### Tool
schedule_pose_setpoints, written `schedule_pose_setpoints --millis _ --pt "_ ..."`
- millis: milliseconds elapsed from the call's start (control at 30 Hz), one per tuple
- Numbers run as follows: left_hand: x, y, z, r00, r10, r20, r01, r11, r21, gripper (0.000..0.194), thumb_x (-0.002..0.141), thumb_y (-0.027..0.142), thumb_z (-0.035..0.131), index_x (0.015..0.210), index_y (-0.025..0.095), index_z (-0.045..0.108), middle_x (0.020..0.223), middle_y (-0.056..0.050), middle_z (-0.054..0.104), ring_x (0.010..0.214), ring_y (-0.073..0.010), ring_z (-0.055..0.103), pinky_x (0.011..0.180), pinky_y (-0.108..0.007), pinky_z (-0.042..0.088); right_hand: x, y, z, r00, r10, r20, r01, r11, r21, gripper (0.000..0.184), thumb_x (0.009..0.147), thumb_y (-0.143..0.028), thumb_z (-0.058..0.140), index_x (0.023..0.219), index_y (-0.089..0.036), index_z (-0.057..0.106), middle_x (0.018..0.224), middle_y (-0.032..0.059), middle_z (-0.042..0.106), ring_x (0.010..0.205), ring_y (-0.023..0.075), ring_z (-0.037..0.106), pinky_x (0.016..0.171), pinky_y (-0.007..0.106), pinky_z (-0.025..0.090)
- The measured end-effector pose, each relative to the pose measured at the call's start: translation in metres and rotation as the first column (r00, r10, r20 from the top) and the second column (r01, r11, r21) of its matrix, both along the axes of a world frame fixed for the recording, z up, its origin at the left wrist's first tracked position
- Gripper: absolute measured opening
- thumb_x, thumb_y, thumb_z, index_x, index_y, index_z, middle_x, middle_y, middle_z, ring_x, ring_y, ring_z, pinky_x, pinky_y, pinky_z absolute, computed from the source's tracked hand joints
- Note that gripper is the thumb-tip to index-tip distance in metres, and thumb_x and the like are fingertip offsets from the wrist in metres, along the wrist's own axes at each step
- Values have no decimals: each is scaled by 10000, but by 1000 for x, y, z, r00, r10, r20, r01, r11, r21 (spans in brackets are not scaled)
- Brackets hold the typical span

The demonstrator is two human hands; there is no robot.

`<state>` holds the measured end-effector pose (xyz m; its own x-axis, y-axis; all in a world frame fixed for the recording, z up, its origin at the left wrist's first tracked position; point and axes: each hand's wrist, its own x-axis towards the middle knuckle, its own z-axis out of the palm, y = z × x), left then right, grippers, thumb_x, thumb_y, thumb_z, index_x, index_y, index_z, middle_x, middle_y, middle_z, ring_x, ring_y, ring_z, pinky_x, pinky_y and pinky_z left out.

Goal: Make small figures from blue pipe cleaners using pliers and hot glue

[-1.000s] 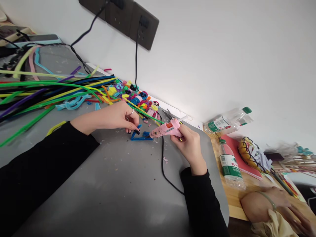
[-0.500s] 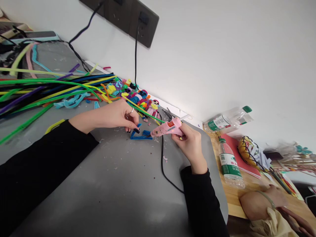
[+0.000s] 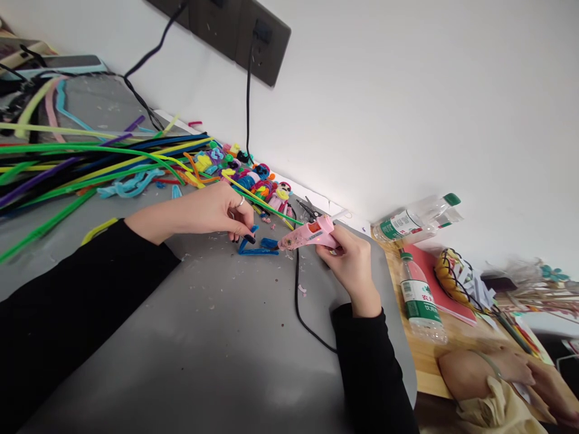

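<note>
Between thumb and fingers, my left hand [image 3: 233, 214] pinches one end of a bent blue pipe cleaner [image 3: 257, 251] just above the grey table mat [image 3: 217, 355]. My right hand [image 3: 350, 256] is wrapped round the handle of a pink glue gun [image 3: 307, 234], with a pale glue stick poking out at its back. The gun's nozzle points left, right at the blue piece; whether it touches cannot be told. Beyond my hands, small pipe-cleaner dolls [image 3: 262, 181] lie in a row, and black scissors [image 3: 308, 208] rest behind the gun.
Loose coloured pipe cleaners [image 3: 113, 157] spread across the left. A black cable [image 3: 298, 301] runs over the mat under the gun. Plastic bottles [image 3: 423, 301] lie at the right, by a red folder [image 3: 423, 265]. Another person's hand [image 3: 506, 364] is at the lower right. Sockets [image 3: 266, 48] are on the wall.
My right hand and the glue gun have shifted very slightly to the right. My left hand keeps its pinch. The other person's hands at the lower right have moved.
</note>
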<state>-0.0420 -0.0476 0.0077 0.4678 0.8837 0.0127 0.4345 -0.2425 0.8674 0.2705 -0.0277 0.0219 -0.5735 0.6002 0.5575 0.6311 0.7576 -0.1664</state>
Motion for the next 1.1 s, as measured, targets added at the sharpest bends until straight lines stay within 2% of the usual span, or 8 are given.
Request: schedule_pose_setpoints --millis 300,867,1100 --pt "1 -2 2 1000 11 1 -11 1000 -7 203 782 359 710 669 191 717 607 6 714 567 -142 661 544 -216 472 3 -1 2 999 -32 10 32 999 -11 188 778 -107 537 686 -232 431 626 -64 344 552 114 303 538 230 287" --pt "2 -2 2 1000 24 -4 -24 1000 -10 196 768 360 709 668 192 715 610 -1 723 573 -160 671 557 -237 479 1 -2 4 999 -47 8 47 998 -44 199 785 -151 504 660 -234 372 615 -61 324 554 112 278 542 227 267" --pt "2 -2 3 1000 19 5 -19 1000 -19 199 769 362 708 665 193 713 607 0 720 572 -157 669 551 -236 473 4 -2 3 998 -68 -3 68 997 -44 159 767 -134 514 669 -224 426 635 -59 319 569 110 279 544 225 263"
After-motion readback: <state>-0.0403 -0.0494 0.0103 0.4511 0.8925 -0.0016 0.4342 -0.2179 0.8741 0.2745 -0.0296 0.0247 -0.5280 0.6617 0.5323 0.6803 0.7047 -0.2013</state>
